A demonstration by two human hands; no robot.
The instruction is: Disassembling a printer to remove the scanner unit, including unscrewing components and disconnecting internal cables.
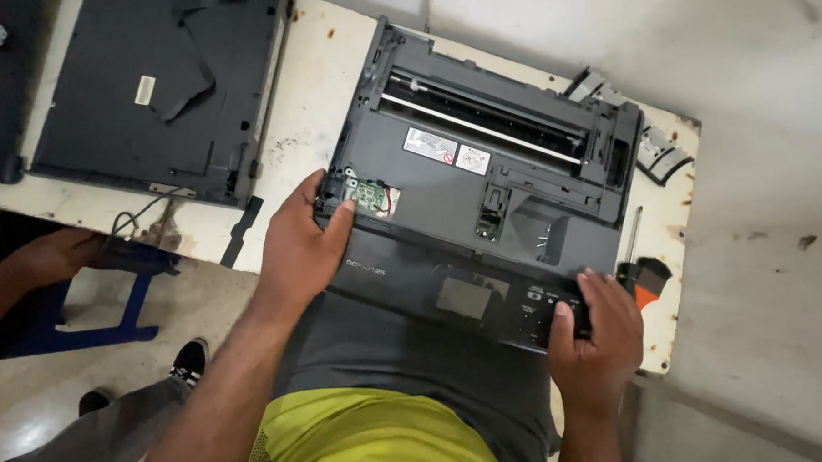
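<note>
Far left: another person's forearm point(30, 262), cut off by the frame edge, hand hidden behind a blue stool point(122, 296). Above it a flat black scanner lid point(151, 94) lies on the worn white table point(306, 89), its top cropped; loose wires point(137, 213) trail off the table edge.

Left hand point(298, 244): clamped on the left front corner of the opened black printer point(482, 192), thumb lying by a small green circuit board point(369, 196) with red wires; fingers hidden beneath the body.

Printer sits at the table's near edge, cover off, metal rod and roller bay exposed; interior dark, detail hard to make out.

Right hand point(592, 329): closed over the right front corner, thumb on the button panel point(546, 308), fingertips wrapped out of sight.

Right of it an orange-handled screwdriver point(645, 273), handle partly covered by the hand; grey plastic parts point(659, 154) at the far corner
</note>
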